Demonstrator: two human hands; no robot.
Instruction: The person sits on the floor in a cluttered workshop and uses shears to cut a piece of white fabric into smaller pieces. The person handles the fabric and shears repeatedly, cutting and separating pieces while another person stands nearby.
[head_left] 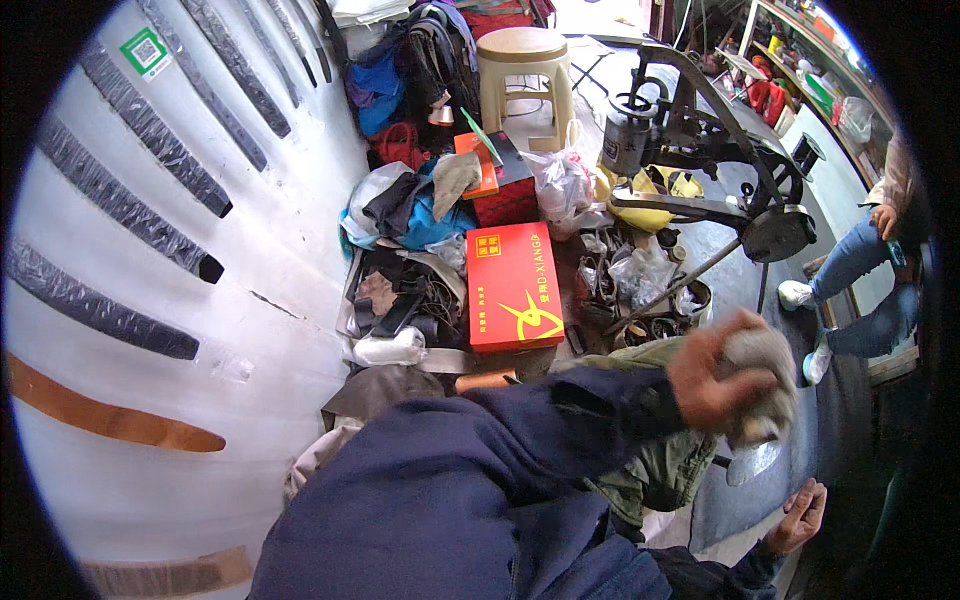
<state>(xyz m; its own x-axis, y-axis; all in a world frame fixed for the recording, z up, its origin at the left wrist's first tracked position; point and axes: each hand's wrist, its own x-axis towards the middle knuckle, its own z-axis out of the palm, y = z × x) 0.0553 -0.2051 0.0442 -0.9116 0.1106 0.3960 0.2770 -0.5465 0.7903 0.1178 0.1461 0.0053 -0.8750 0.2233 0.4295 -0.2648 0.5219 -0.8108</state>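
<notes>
My left arm, in a dark navy sleeve, reaches across to the right. My left hand [722, 378] is smeared by motion, with thumb and fingers bent against a grey, soft-looking thing [768, 375]; its kind and the grip are not clear. Just below it shows a pale shiny piece [752, 464]. Lower right, my right hand [800, 516] has its fingers curled together. Whether anything small is between them I cannot make out. Olive-green cloth [655, 475], apparently over my leg, lies beneath the left forearm.
A red box [515, 287] lies ahead among bags and scraps. A black hand-cranked machine [700, 150] stands at the far right, near a beige stool [523, 75]. Another person in jeans [845, 262] sits at right. Dark strips [150, 150] hang along the white left wall.
</notes>
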